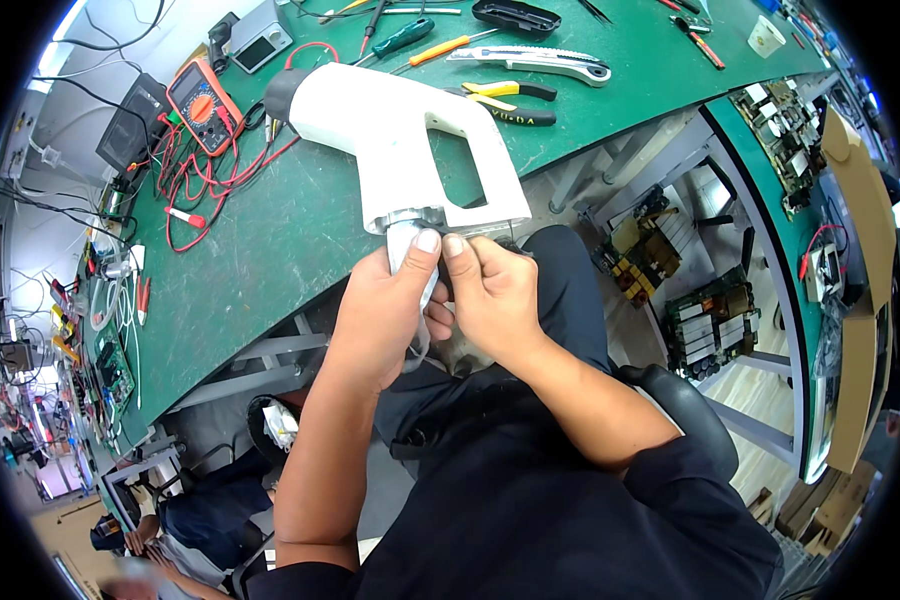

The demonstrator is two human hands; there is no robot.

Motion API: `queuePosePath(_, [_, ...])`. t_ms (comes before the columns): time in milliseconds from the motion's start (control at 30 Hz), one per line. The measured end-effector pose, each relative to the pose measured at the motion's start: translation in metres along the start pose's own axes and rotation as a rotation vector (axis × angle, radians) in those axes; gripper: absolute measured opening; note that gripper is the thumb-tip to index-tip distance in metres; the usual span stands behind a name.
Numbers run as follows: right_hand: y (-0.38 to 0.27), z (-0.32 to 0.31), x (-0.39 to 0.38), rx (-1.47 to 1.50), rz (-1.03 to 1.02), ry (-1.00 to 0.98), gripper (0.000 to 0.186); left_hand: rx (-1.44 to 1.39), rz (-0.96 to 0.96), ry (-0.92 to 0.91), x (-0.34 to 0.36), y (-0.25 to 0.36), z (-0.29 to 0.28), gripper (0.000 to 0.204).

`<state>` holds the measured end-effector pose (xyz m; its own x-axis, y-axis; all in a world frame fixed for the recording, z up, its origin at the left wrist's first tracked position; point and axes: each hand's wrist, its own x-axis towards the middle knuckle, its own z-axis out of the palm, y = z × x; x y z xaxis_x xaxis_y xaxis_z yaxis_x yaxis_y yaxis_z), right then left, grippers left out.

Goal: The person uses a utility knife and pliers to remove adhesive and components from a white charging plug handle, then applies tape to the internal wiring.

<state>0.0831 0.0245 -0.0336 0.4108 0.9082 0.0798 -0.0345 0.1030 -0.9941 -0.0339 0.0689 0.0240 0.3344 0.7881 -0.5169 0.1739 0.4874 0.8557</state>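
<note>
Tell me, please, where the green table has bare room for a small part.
One bare patch of the green table is bordered by the red leads, the white housing and the near edge. Another lies between the utility knife and the red tool. It is crowded around the pliers and the far-left circuit board.

Green workbench, left to far right, on grey metal frame. White wall, far left; bright light beside it. Second green-topped bench, right; pale plank floor beneath. Black chair, near right.
</note>
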Motion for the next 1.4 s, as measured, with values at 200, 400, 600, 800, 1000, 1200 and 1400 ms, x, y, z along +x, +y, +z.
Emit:
queuePosePath(200, [-0.008, -0.010, 0.005, -0.360, -0.048, -0.101, 0.034, -0.022, 0.045, 0.026, 0.000, -0.007, 0.003, 0.042])
queuePosePath(400, [-0.034, -0.010, 0.013, -0.919, -0.216, -0.233, 0.028, -0.046, -0.018, -0.048, 0.004, -0.001, -0.007, 0.036])
queuePosePath(600, [-0.047, -0.001, 0.013, -1.002, -0.238, -0.241, 0.014, -0.238, 0.074, 0.040, 0.007, -0.010, 0.008, 0.036])
queuePosePath(800, [-0.032, -0.006, 0.012, -0.423, 0.005, -0.127, 0.029, -0.126, 0.065, -0.027, 0.005, -0.011, 0.008, 0.036])
queuePosePath(1000, [-0.005, -0.004, 0.006, 0.074, 0.222, -0.040, 0.031, -0.103, 0.043, 0.022, 0.004, -0.011, 0.009, 0.038])
queuePosePath(1200, [0.007, 0.004, 0.000, 0.302, 0.248, 0.046, 0.030, -0.088, 0.003, 0.052, 0.004, -0.007, 0.007, 0.037])
queuePosePath(1400, [0.009, 0.001, -0.006, -0.158, -0.136, 0.016, 0.016, -0.132, 0.021, 0.008, 0.004, -0.006, 0.003, 0.035])
